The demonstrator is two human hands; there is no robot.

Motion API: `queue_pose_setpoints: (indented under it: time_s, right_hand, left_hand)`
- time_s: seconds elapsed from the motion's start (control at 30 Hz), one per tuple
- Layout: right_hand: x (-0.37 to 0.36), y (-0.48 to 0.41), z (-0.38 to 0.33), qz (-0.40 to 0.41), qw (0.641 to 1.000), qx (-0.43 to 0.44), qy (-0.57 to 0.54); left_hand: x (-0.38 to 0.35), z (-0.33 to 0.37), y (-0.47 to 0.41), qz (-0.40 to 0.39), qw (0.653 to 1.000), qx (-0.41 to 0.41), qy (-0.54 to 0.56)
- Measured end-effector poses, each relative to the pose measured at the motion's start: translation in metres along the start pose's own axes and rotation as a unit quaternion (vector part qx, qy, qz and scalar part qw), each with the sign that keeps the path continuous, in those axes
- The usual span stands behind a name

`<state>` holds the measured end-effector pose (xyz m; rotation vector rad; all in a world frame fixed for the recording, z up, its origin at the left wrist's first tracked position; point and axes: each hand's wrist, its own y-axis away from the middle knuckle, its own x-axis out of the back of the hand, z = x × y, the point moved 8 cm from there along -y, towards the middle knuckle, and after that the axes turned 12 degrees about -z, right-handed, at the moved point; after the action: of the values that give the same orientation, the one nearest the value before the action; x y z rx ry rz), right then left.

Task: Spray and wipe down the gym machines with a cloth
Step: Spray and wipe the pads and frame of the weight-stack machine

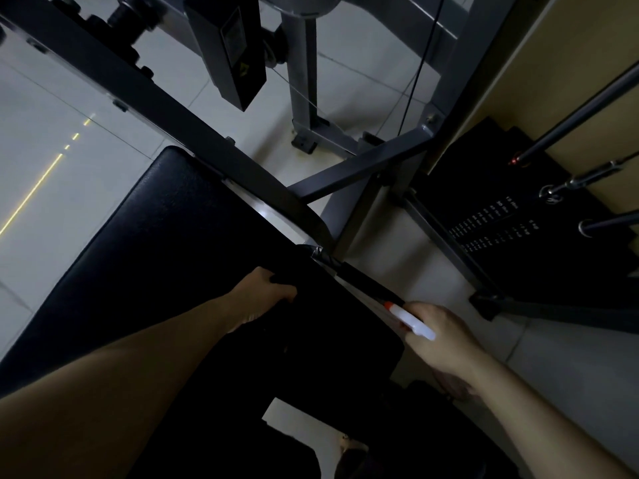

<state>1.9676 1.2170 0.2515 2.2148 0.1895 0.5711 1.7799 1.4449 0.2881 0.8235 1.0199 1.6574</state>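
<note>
Left grip [264, 293] curls round a dark cloth [311, 299] on the padded surface [155, 236], seemingly ready to wipe. Right grip [441, 338], alongside, clasps the spray bottle [413, 322], its nozzle aimed forward.

A black padded bench [138, 257] runs diagonally from the lower left toward the centre, above a pale tiled floor [363, 81]. Near the bench's right edge the left hand [259, 295] rests on the pad, its fingers curled into a dark cloth [311, 299] that is hard to tell from the upholstery. On the floor stand a grey frame foot [304, 141] beyond the bench's far end and the weight stack's base [484, 302] to its right. A thin yellow streak [31, 202] crosses the tiles left of the bench.
</note>
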Motion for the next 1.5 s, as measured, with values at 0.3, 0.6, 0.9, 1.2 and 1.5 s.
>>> queue_pose_setpoints:
  time_s: [0.3,0.6,0.9,1.2,1.5]
  right_hand:
    - [0.009,0.019,0.056,-0.021,0.998,-0.046,-0.032]
    - [0.041,-0.002,0.061,-0.049,0.997,-0.042,-0.051]
    - [0.056,-0.051,0.011,-0.079,0.990,-0.042,-0.105]
    - [0.058,-0.086,-0.042,-0.077,0.992,-0.007,-0.099]
    - [0.053,-0.093,-0.091,-0.058,0.994,0.044,-0.077]
  left_hand:
    - [0.000,0.001,0.001,0.024,1.000,0.005,-0.009]
    - [-0.003,0.005,0.005,0.017,1.000,0.003,-0.001]
    - [0.000,0.003,0.000,0.007,1.000,0.000,0.002]
    - [0.004,-0.004,-0.009,0.006,1.000,0.003,-0.014]
    - [0.003,-0.002,-0.007,0.003,1.000,0.003,-0.016]
